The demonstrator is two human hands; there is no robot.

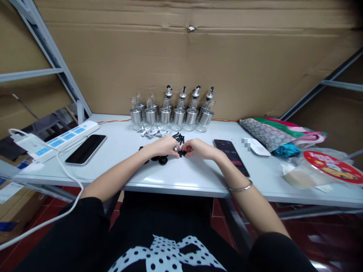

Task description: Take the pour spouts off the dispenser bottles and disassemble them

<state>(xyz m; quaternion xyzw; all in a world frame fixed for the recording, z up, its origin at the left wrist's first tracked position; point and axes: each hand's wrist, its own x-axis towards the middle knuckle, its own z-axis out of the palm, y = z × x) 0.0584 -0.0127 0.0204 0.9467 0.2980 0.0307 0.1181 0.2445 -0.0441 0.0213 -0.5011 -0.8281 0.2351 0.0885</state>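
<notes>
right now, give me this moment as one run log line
left hand pinching small black parts | right hand on same parts | bottles behind | phone right of hands

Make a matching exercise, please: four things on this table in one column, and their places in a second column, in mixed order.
Things:
1. power strip
2. bottles
3. small black parts
4. computer mouse

Places:
A. between the two hands
B. far left of the table
C. back row, against the cardboard
D. right of the phone showing digits

Pairs: 1-B, 2-C, 3-A, 4-D
</notes>
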